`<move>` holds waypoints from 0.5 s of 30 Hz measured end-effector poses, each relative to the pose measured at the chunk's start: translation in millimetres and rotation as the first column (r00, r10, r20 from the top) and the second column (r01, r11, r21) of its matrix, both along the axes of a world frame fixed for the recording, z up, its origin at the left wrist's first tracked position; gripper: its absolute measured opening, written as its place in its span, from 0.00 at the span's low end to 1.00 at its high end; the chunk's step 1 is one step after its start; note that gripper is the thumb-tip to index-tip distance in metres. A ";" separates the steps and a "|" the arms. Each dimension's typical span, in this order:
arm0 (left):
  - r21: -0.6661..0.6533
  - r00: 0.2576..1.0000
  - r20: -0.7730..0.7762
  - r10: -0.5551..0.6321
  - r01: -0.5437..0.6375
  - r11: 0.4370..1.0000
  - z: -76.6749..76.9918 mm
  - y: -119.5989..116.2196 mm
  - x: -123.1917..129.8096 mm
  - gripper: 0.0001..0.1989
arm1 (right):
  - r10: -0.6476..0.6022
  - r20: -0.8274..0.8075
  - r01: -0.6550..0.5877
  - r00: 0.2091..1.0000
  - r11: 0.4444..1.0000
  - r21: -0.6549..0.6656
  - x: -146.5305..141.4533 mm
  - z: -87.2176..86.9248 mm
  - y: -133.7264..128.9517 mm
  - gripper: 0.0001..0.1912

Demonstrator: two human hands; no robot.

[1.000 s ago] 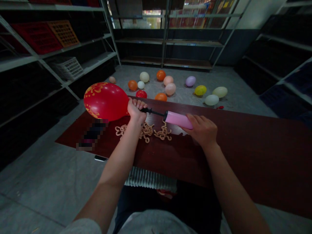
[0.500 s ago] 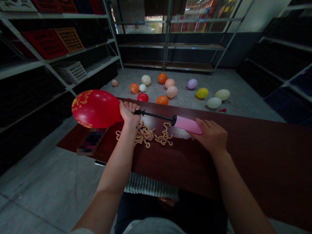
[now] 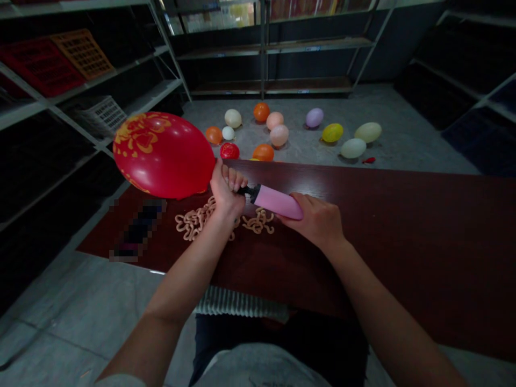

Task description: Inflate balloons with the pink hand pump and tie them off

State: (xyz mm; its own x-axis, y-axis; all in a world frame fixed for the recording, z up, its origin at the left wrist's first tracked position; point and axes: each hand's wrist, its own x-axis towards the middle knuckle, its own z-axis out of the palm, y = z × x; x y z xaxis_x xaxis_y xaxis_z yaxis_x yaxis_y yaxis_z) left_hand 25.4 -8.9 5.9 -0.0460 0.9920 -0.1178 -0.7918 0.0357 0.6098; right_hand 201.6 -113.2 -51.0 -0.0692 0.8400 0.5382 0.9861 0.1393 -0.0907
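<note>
A large red balloon point(image 3: 165, 156) with a gold print swells out to the left of my left hand point(image 3: 229, 189). That hand is closed around the balloon's neck and the black nozzle end of a hand pump, so the joint between them is hidden. My right hand point(image 3: 318, 219) wraps the far end of the pump's pink barrel point(image 3: 278, 201). Only a short bit of black rod shows between the left fist and the barrel. Beneath my left wrist, beige curly uninflated balloons point(image 3: 193, 221) lie in a pile, with a smaller heap point(image 3: 259, 221) beside it.
The dark red-brown table point(image 3: 387, 231) spans the front. A pixelated dark object point(image 3: 141, 228) lies at its left end. Beyond it, several inflated balloons, such as an orange one point(image 3: 263, 152) and a yellow one point(image 3: 332, 133), rest on the floor. Shelves with crates point(image 3: 83, 54) stand left.
My hands have come closer together, and the pump's rod has slid mostly into the pink barrel. The red balloon looks larger and sits higher. The view has tilted down slightly.
</note>
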 end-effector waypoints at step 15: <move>-0.019 0.992 0.120 0.026 -0.024 1.000 -5.7 18.4 -16.2 0.24 | -0.013 0.060 0.014 0.998 1.000 -0.014 1.8 1.2 10.0 0.31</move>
